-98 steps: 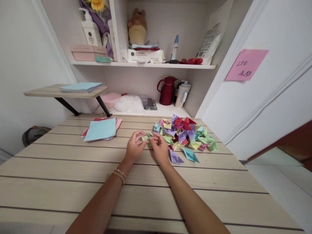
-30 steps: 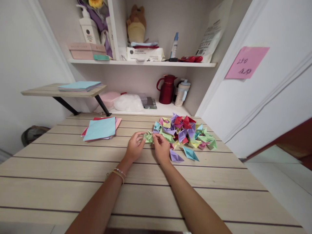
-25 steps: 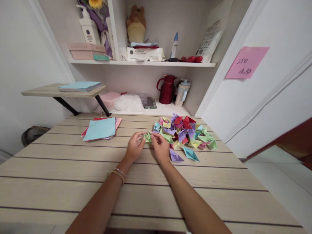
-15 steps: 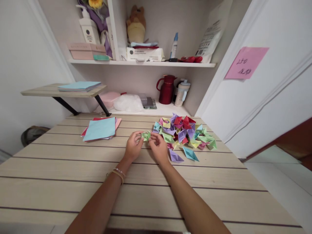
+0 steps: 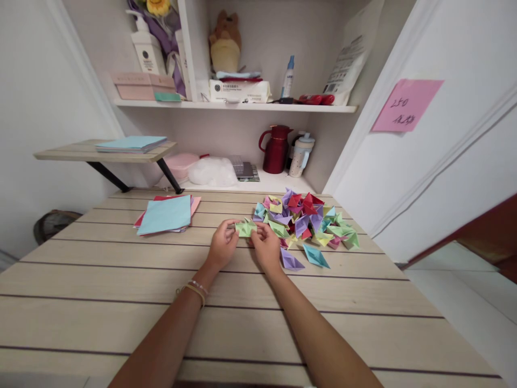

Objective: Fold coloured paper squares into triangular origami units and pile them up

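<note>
Both my hands meet over the wooden table [image 5: 121, 302] and pinch a small folded piece of light green paper [image 5: 245, 228]. My left hand [image 5: 221, 246] grips its left end with closed fingers. The right end sits between the closed fingers of my right hand [image 5: 266, 247]. Just to the right lies a pile of folded paper boats [image 5: 307, 221] in several colours, touching my right hand's side. A purple boat [image 5: 291, 261] and a blue boat [image 5: 316, 256] lie apart at the pile's near edge.
A stack of flat coloured paper sheets [image 5: 165, 214] lies on the table to the left. A small raised shelf [image 5: 100, 151] with more sheets stands behind it. A red jug [image 5: 277, 149], a cup [image 5: 302, 156] and shelf items line the back wall.
The green paper has been reworked between my fingertips and now looks flatter and wider. Both hands stayed at the same spot beside the pile.
</note>
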`<action>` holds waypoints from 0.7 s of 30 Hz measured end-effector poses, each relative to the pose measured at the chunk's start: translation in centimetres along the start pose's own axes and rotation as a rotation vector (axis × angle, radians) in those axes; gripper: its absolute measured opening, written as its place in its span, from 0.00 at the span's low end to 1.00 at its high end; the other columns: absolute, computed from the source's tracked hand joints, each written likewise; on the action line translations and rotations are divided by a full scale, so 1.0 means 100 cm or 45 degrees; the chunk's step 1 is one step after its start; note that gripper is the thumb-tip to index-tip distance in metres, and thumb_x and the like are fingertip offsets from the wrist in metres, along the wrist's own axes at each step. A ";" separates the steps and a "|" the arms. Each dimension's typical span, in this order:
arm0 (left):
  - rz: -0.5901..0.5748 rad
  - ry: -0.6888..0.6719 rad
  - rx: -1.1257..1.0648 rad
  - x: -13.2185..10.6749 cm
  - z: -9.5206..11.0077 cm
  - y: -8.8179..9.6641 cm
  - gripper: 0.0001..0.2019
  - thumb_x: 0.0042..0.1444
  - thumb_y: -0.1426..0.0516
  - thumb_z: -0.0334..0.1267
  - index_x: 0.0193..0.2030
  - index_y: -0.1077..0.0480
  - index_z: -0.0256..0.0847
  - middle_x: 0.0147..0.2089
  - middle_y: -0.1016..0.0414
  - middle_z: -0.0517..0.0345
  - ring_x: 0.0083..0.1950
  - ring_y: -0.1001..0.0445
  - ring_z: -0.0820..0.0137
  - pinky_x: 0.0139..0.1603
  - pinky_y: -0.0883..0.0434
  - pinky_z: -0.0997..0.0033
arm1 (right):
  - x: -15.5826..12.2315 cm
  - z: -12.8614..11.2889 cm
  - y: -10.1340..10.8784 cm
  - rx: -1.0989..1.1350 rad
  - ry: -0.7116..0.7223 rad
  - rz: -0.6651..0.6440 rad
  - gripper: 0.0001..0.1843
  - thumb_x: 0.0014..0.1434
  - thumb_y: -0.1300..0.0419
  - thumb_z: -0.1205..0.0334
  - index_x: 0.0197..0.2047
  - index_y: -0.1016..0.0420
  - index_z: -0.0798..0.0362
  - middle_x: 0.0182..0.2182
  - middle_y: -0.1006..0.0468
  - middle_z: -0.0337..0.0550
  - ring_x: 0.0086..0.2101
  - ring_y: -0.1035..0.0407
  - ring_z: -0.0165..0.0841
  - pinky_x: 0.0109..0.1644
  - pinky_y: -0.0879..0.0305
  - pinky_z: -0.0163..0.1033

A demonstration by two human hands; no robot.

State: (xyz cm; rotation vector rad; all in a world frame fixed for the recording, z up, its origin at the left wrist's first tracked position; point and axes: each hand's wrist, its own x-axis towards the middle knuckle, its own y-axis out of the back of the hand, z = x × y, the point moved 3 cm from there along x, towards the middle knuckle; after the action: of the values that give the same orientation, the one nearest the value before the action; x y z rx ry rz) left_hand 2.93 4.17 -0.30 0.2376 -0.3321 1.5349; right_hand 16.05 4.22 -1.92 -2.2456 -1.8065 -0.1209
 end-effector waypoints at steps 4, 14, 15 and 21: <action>0.010 0.041 -0.024 0.001 0.001 0.000 0.14 0.50 0.43 0.37 0.44 0.34 0.37 0.46 0.27 0.48 0.45 0.25 0.65 0.47 0.29 0.64 | 0.000 0.001 0.000 0.005 -0.014 0.008 0.15 0.48 0.42 0.60 0.41 0.28 0.55 0.29 0.22 0.43 0.24 0.30 0.31 0.27 0.33 0.35; 0.181 0.202 -0.172 0.004 -0.007 0.005 0.16 0.48 0.41 0.41 0.43 0.35 0.39 0.48 0.28 0.47 0.43 0.25 0.65 0.45 0.27 0.59 | -0.002 -0.003 0.000 0.083 -0.027 0.043 0.15 0.51 0.43 0.56 0.40 0.31 0.55 0.21 0.27 0.36 0.22 0.30 0.31 0.29 0.30 0.36; 0.196 0.212 -0.181 0.004 -0.007 0.005 0.16 0.48 0.41 0.41 0.43 0.35 0.38 0.48 0.28 0.47 0.43 0.25 0.65 0.45 0.27 0.59 | -0.002 -0.004 0.000 0.085 -0.030 0.045 0.15 0.51 0.43 0.56 0.41 0.32 0.55 0.21 0.28 0.35 0.22 0.30 0.31 0.29 0.30 0.36; 0.214 0.227 -0.200 0.004 -0.004 0.006 0.18 0.46 0.40 0.42 0.43 0.35 0.38 0.46 0.26 0.48 0.44 0.25 0.64 0.45 0.27 0.60 | -0.003 -0.005 -0.001 0.086 -0.036 0.053 0.15 0.51 0.43 0.56 0.40 0.32 0.54 0.21 0.29 0.34 0.22 0.30 0.30 0.30 0.30 0.35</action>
State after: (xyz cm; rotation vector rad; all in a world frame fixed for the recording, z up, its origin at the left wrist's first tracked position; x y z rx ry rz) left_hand 2.37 4.72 -0.60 -0.0516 -0.3356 1.6728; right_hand 15.96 3.84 -1.46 -2.2473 -1.7492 -0.0201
